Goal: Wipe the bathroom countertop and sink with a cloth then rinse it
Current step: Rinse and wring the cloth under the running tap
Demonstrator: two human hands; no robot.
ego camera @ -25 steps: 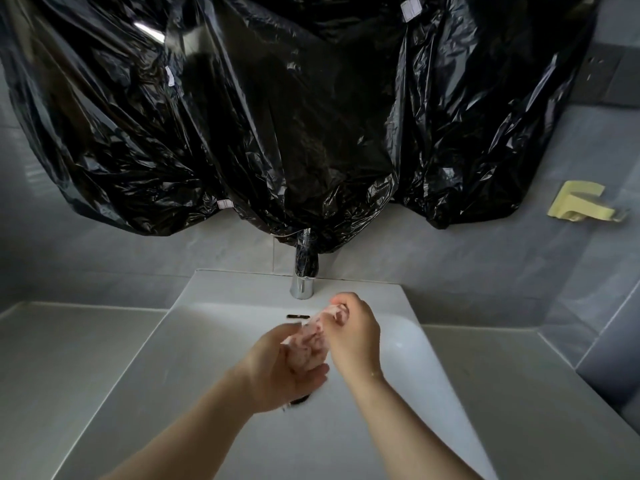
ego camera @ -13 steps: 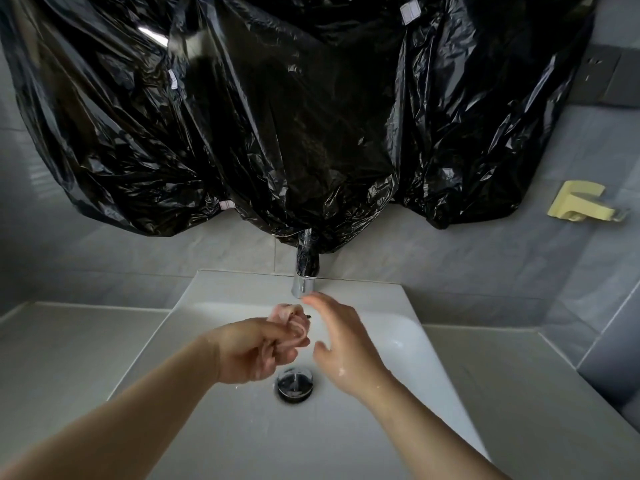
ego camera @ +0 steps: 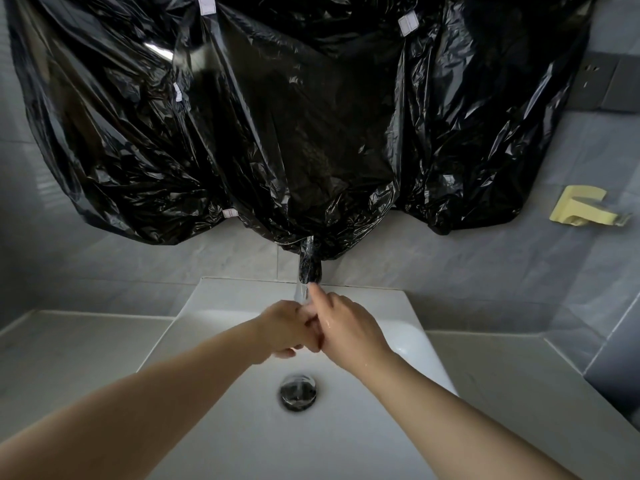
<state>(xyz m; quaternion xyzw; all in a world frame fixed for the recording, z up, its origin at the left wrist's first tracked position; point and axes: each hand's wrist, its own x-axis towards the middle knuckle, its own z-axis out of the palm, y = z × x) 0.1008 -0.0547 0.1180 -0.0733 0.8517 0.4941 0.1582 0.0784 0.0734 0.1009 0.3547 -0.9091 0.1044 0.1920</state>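
The white sink fills the lower middle, with its round metal drain below my hands. My left hand is a closed fist over the basin, just under the faucet. The pink cloth is balled inside that fist and almost wholly hidden. My right hand presses against the left one. Its index finger stretches up and touches the faucet's lower end, and it holds nothing. The grey countertop runs to both sides of the sink.
Black plastic sheeting hangs over the wall above and drapes onto the faucet's top. A yellow holder sticks out of the tiled wall at the right, with a wall socket above it.
My right hand let go of the cloth and reached up to the faucet. My left hand closed around the cloth and rose toward the spout, uncovering the drain.
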